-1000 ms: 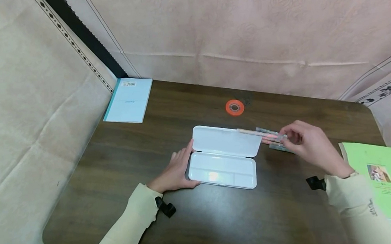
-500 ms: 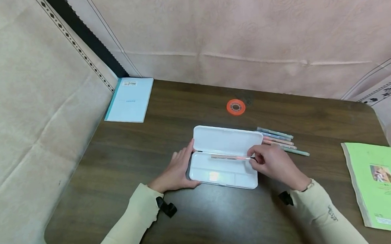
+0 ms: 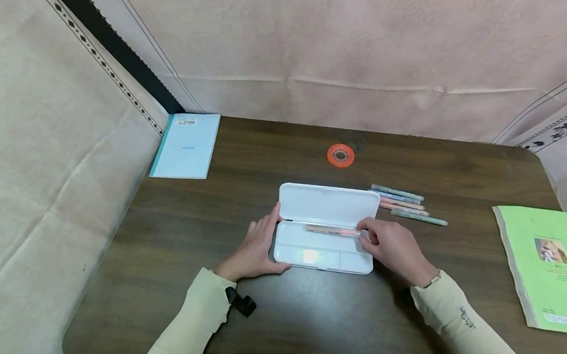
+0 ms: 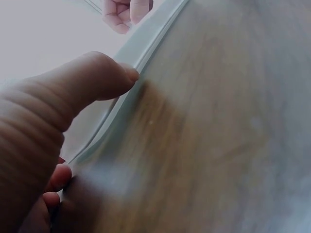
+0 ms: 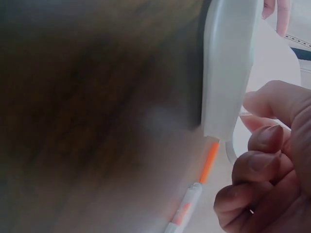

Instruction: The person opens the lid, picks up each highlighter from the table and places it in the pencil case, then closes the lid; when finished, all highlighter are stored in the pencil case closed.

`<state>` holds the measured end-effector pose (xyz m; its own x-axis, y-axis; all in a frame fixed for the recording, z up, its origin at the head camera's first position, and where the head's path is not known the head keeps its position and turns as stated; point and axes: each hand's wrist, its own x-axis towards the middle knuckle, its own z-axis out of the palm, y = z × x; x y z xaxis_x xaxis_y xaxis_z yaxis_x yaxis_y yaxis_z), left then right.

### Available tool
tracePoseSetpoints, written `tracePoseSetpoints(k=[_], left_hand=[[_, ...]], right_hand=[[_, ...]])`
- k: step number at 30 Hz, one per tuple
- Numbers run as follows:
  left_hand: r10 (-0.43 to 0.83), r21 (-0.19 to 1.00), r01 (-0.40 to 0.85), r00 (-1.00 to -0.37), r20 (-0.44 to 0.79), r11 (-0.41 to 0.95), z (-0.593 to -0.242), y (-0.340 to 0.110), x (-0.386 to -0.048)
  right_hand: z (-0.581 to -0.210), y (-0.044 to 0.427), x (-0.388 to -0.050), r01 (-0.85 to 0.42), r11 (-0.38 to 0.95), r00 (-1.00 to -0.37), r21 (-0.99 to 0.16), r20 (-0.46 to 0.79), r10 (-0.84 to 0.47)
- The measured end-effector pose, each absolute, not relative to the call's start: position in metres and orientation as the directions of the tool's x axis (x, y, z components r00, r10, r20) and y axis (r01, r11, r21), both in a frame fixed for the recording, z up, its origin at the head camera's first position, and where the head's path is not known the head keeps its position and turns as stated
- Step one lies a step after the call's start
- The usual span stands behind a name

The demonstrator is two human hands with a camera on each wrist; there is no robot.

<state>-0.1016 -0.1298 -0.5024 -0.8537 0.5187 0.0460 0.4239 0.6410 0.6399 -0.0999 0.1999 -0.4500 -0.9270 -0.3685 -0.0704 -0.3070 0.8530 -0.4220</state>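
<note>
An opened white pencil case (image 3: 323, 261) lies on the table, its lid tilted toward the back. My left hand (image 3: 255, 252) grips its left end, with the thumb (image 4: 97, 80) on the front edge. Inside the tray, along the hinge side, lies a clear pen with pink parts (image 3: 328, 229). The thumb and forefinger of my right hand (image 3: 396, 246) pinch this pen's right end; in the right wrist view the other fingers (image 5: 252, 177) are curled and the pen is mostly hidden. Several pens (image 3: 418, 217) lie right of the lid.
An orange ring-shaped roll (image 3: 340, 155) is behind the case. The light blue booklet (image 3: 186, 147) rests at the back left corner, and a green book (image 3: 553, 285) at the right edge. Patterned cloth (image 3: 353, 48) hangs behind the table.
My right hand has carried a pen leftward from beside the lid into the tray, then lowered it slightly. My left hand has stayed on the case.
</note>
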Motion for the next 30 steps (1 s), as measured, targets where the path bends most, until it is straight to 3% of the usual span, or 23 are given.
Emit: tracePoseSetpoints(k=[8,22,30], left_hand=[[0.522,0.64,0.429,-0.851,0.05,0.638,-0.502,-0.13,-0.101],[0.516,0.643,0.418,-0.855,0.041,0.641,-0.499,-0.129,-0.1],[0.52,0.649,0.422,-0.853,0.048,0.633,-0.5,-0.129,-0.1]], right_hand=[[-0.446,0.201,-0.098,-0.323,0.834,-0.93,-0.447,-0.014,-0.368],[-0.4,0.233,-0.115,-0.355,0.787,-0.934,-0.505,0.218,-0.282],[-0.386,0.275,-0.138,-0.237,0.788,-0.971,-0.568,0.166,-0.172]])
